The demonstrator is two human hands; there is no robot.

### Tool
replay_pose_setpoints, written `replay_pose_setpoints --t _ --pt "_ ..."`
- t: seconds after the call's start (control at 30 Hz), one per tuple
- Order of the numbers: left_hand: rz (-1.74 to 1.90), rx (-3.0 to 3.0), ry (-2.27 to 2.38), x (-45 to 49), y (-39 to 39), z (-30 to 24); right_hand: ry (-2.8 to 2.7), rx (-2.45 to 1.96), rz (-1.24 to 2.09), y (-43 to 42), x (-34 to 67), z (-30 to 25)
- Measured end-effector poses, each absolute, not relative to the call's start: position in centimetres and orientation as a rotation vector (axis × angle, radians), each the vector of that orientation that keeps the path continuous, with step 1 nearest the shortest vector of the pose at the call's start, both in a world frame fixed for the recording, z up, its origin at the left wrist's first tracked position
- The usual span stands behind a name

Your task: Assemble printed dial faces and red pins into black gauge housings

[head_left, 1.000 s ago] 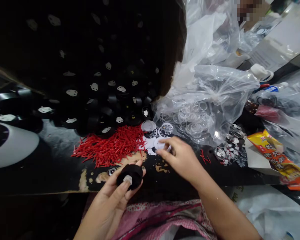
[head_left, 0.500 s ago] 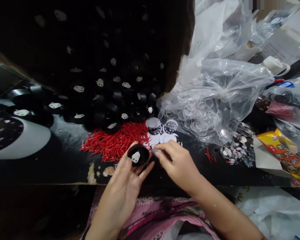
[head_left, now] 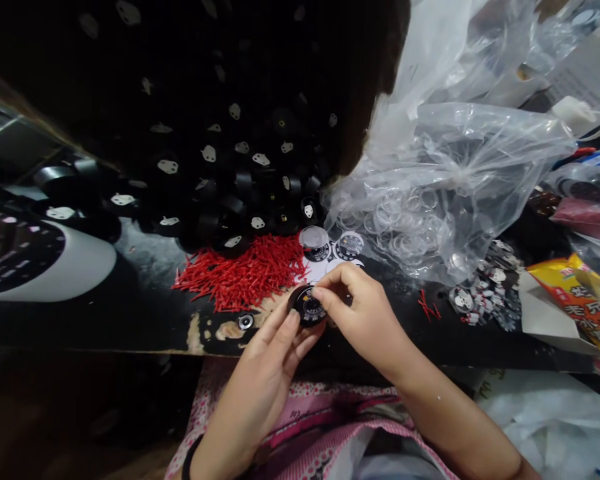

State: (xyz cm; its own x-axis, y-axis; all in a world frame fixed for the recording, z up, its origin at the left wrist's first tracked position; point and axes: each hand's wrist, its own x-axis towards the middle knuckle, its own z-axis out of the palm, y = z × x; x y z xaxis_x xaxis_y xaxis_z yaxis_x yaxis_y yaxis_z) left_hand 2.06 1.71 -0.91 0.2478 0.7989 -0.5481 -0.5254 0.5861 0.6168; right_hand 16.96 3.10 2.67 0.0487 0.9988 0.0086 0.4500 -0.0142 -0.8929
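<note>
— Where is the black round case [head_left: 297,305]?
— Just over the table [head_left: 130,320] edge, gripped by the left hand [head_left: 267,360]. The right hand [head_left: 365,313] pinches the printed dial [head_left: 311,312] into it (a fitting step, it seems).
— And next?
— Probably even pressure, so the dial sits flat.

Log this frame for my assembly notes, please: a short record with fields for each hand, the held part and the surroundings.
Left hand: cradles a black dial housing from below, fingers curled round it
Right hand: fingertips pinch the housing's upper right rim
Housing face: printed dial showing, turned up to the camera
Behind the hands: pile of red pointers, loose dial faces
Farther back: heap of black housings
Right side: clear bag of clear rings, yellow packet
Surface: dark worn table
</note>
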Motion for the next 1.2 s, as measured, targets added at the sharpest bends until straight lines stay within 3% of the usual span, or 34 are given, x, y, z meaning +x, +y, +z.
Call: replay_pose_setpoints --t 0.33,0.5,0.63,0.73,0.93,1.03,1.2 --pt "0.864 0.505 0.984 1.3 1.3 -2.1 -1.626 -1.708 0.972 3.2 17.0 2.9" --pt "0.823 0.593 0.996 0.9 0.9 -3.1 -1.587 -1.663 1.236 1.4 17.2 2.6" --pt "0.808 0.765 1.058 -0.4 0.5 -4.0 -1.68 -1.573 1.246 0.5 17.3 2.6" --pt "0.868 0.718 1.144 -1.6 0.5 -4.1 -1.895 -1.577 1.074 1.8 17.3 2.5" --pt "1.059 0.48 1.06 -1.1 1.2 -2.3 -2.311 -2.032 0.261 6.2 15.5 1.4" --pt "1.083 0.388 1.035 -0.4 1.4 -1.7 -2.345 -2.023 0.192 6.8 14.6 1.1" --pt "1.071 0.261 0.962 0.0 1.9 -1.5 -2.232 -2.02 0.408 6.4 15.4 0.8"
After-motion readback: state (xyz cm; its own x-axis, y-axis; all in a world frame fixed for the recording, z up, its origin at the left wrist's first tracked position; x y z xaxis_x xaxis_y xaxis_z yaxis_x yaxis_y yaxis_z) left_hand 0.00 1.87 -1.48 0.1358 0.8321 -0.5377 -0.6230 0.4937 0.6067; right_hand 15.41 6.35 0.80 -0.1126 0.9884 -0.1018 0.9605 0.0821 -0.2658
